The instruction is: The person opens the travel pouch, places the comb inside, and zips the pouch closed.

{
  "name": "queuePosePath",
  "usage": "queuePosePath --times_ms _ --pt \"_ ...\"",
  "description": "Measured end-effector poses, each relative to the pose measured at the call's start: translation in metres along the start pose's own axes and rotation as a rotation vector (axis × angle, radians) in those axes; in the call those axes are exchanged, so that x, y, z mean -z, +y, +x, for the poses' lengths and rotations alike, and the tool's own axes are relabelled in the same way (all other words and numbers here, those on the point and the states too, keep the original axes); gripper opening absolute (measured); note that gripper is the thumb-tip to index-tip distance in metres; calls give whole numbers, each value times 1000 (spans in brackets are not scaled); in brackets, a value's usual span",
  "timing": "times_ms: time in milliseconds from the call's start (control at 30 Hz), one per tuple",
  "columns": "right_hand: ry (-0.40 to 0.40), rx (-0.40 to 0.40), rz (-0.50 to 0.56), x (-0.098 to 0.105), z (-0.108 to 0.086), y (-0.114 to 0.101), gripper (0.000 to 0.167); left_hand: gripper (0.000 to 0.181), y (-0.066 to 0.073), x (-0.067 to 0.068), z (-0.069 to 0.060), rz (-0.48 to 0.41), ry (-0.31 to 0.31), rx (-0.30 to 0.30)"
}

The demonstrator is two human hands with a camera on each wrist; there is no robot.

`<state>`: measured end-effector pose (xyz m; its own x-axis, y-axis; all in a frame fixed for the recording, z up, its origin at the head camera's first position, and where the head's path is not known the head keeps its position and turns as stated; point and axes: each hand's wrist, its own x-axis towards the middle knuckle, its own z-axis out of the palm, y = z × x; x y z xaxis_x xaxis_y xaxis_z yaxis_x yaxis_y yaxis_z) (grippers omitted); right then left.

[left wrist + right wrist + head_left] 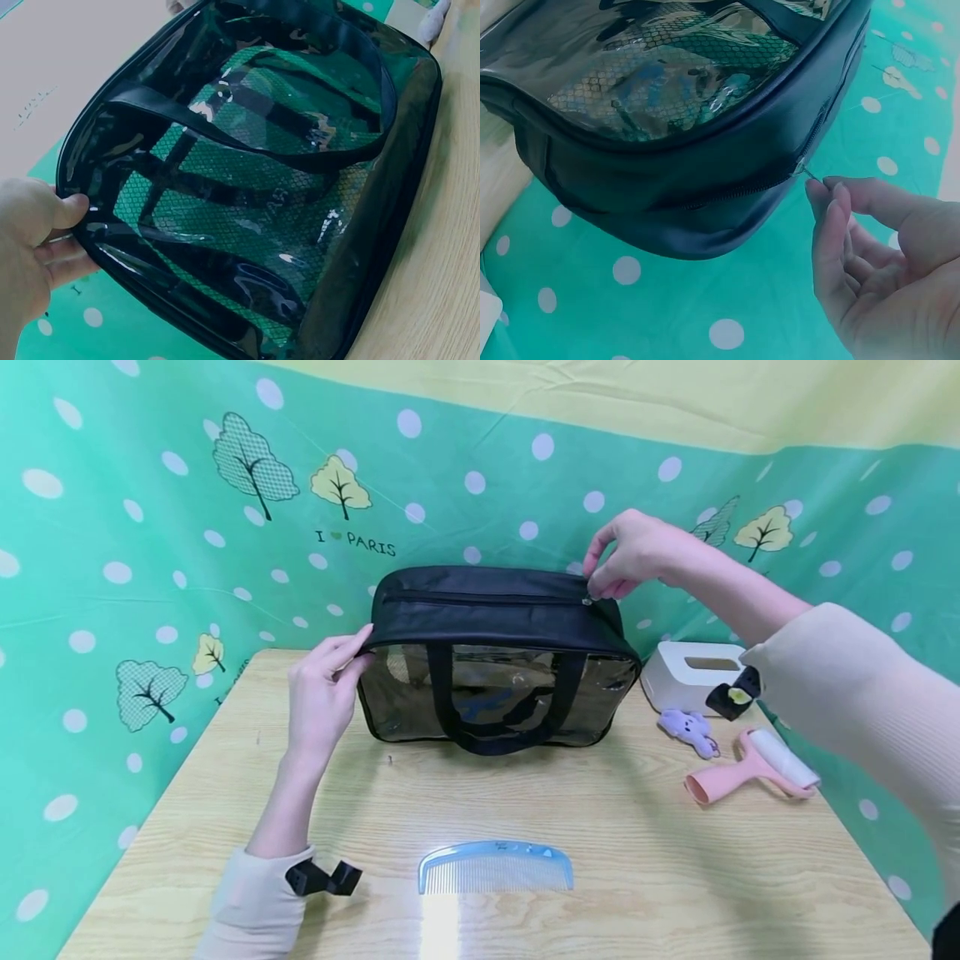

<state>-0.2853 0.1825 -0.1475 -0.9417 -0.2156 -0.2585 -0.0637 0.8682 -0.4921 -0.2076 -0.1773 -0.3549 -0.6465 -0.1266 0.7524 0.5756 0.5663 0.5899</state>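
A black toiletry bag (502, 628) with a see-through front stands upright at the back of the table. Its dark handle (442, 693) hangs down over the clear panel. My left hand (324, 689) pinches the bag's upper left edge between thumb and fingers, as the left wrist view also shows. At the bag's top right, my right hand (637, 553) pinches the small metal zipper pull (801, 168). The zipper (480, 599) runs along the top. Inside, a blue shape (483, 703) shows through the panel, too unclear to name.
A blue comb (495, 853) lies near the table's front. To the right of the bag are a white tissue box (675, 672), a purple plush toy (686, 729) and a pink lint roller (727, 777). A green dotted cloth (225, 560) hangs behind.
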Motion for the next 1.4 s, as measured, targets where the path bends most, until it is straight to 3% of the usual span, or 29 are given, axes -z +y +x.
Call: queuePosePath --times_ms 200,567,867,1133,1400 --pt "24 -1 51 -3 0 -6 25 37 1 0 0 -4 -9 8" --pt "91 29 43 -14 5 -30 22 37 3 -1 0 0 8 1" --pt "102 60 66 -20 10 -48 17 37 3 -2 0 2 12 -6" --pt "131 139 37 -30 9 -63 10 36 3 -3 0 -3 13 -5" --pt "141 141 34 -40 13 -83 7 36 2 -3 0 0 13 -4"
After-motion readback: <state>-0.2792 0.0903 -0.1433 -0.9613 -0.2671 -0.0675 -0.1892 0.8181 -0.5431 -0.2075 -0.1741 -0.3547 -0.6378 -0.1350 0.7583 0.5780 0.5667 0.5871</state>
